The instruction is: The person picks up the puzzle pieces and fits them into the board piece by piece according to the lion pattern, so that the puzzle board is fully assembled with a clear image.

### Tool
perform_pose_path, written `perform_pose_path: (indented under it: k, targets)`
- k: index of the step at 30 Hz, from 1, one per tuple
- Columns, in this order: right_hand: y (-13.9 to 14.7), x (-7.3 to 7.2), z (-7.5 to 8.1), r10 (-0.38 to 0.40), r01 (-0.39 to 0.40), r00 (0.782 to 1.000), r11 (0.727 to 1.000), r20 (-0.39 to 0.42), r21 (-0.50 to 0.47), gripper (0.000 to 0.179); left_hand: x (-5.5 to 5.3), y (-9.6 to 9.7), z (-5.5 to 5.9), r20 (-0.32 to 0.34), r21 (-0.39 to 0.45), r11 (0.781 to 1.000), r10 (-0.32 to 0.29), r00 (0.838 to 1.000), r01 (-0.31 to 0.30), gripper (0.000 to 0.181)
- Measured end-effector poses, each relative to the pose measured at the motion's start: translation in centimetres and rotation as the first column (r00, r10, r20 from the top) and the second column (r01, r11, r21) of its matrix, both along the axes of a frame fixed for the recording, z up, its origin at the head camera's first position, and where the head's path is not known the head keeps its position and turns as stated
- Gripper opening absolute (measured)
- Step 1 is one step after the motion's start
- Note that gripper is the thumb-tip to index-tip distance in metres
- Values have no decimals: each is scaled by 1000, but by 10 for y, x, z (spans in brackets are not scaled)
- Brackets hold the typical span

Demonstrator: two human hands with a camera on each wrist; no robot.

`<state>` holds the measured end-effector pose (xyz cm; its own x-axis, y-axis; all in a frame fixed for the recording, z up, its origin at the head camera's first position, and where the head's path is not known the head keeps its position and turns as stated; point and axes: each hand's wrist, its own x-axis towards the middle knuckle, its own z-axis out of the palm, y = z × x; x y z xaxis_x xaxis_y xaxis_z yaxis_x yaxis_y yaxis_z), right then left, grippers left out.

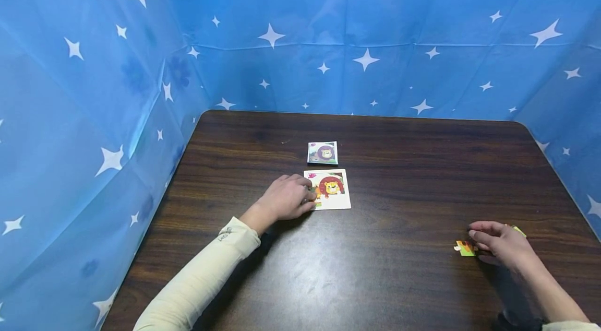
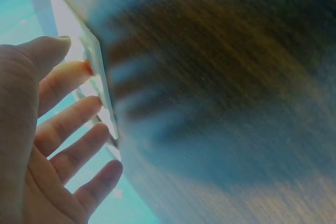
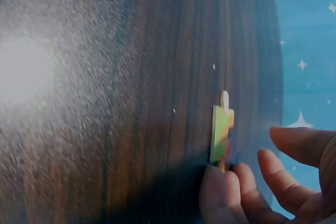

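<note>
A square puzzle board with a lion picture and a white border lies mid-table. My left hand reaches over its left side, fingers extended and their tips resting at the board. In the left wrist view, the fingers spread along the board's pale edge. Far to the right, my right hand is low over the table, fingers loosely bent. Just left of its fingertips is a green and orange puzzle piece; in the right wrist view, fingertips are right at the lower end of this piece.
A small lion picture card lies just behind the board. Another yellow-green piece shows partly from behind my right hand. The dark wooden table meets a blue star-patterned curtain at its back and sides.
</note>
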<state>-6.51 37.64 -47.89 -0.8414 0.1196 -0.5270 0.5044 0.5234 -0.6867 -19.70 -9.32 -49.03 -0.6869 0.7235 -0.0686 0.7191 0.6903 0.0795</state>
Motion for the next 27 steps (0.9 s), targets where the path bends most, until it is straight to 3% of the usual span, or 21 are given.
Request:
perform_pose_path:
  k: [6,10,13,17,27]
  targets:
    - [-14,2,-4,68,-46,992,979,-105,200,52,0,0,0,3,-2,1000,6,1000,-6,26]
    - [-20,4,-8,143,-67,975,919,-168,389,48,0,0,1,8,4,1000,9,1000,-9,26]
    - [-24,5,-9,175,-62,964,881,-202,468,44,0,0,2,6,1,1000,6,1000,-6,26]
    - [-30,5,-10,187,-64,960,870,-207,488,42,0,0,2,1,-1,1000,6,1000,-6,26]
    - [-39,5,-9,212,-105,960,877,-181,469,48,0,0,1,-3,5,1000,2,1000,-1,25]
